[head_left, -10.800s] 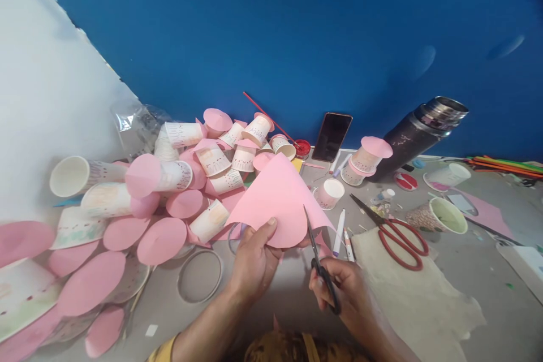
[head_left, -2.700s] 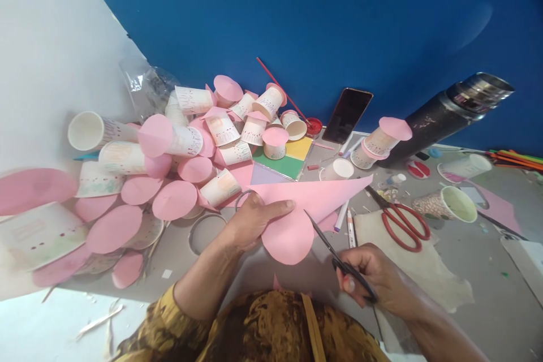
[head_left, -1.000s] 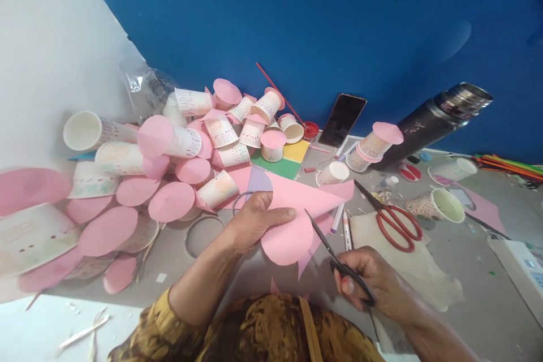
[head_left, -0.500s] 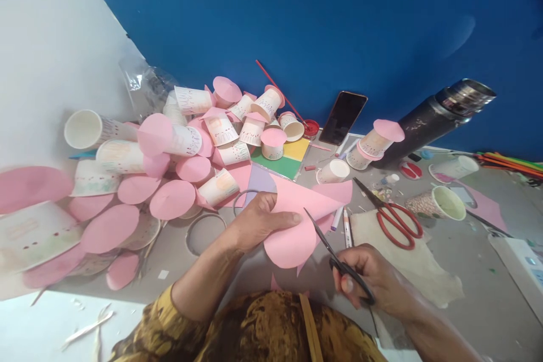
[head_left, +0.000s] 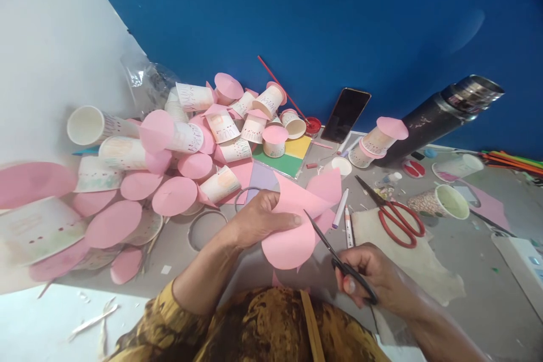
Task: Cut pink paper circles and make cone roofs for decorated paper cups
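Pinched between thumb and fingers of my left hand is a sheet of pink paper, its lower edge cut into a round curve. A strip of the paper curls up to the right above the cut. My right hand is closed round the handles of black-handled scissors. Their blades look closed or nearly so, with the tips touching or just over the paper near my left thumb. Part of the paper lies hidden behind my left fingers.
Paper cups with pink paper discs are heaped at the left. Red-handled scissors lie on a cloth at the right. A phone and a dark flask lean by the blue wall. Markers lie near the paper.
The pink paper's right-hand strip has swung up and folded inward, uncovering more of the purple-capped marker. Both hands keep their grips with little movement; the whole view has shifted slightly.
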Tool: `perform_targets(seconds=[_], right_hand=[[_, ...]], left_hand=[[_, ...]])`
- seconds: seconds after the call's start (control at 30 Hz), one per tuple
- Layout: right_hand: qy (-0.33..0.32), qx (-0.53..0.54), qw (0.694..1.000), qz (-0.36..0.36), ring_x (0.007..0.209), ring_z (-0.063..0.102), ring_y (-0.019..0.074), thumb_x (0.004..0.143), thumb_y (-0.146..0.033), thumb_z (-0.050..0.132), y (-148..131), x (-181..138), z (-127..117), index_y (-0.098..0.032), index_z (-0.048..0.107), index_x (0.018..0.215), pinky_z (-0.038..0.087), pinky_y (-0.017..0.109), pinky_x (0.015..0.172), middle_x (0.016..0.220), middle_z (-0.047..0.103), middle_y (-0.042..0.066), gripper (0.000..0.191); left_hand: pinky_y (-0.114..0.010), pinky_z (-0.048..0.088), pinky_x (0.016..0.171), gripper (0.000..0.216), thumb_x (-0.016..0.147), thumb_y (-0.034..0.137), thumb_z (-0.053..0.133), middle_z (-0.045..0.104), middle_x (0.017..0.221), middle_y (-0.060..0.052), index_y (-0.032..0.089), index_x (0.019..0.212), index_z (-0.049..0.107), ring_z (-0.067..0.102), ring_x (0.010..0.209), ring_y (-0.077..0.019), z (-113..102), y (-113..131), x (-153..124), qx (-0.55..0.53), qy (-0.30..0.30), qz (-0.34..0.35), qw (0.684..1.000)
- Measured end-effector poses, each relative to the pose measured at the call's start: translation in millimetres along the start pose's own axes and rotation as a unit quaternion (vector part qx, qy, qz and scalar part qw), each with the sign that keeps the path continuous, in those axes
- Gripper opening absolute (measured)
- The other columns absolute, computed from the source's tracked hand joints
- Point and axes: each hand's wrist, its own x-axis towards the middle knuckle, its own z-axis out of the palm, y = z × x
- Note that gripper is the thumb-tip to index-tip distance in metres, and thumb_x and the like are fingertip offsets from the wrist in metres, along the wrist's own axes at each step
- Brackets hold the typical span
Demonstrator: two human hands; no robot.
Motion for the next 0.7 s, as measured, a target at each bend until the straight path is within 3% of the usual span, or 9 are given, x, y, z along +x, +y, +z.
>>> perform_targets(seconds=[0.7], right_hand=[[-0.022, -0.016, 1.0, -0.008, 0.046, 0.04, 0.0082, 0.073, -0.076, 0.075, -11, 2, -1, -0.015, 0.063, 0.069, 0.027, 0.022, 0.046, 0.051, 0.054, -0.002, 0.062]], left_hand=[[-0.021, 0.045, 0.053, 0.017, 0.071, 0.032, 0.081, 0.071, 0.068, -0.001, 0.016, 0.069, 0.075, 0.06, 0.057, -0.0124, 0, -1, -1, 0.016, -0.007, -0.006, 1.0]])
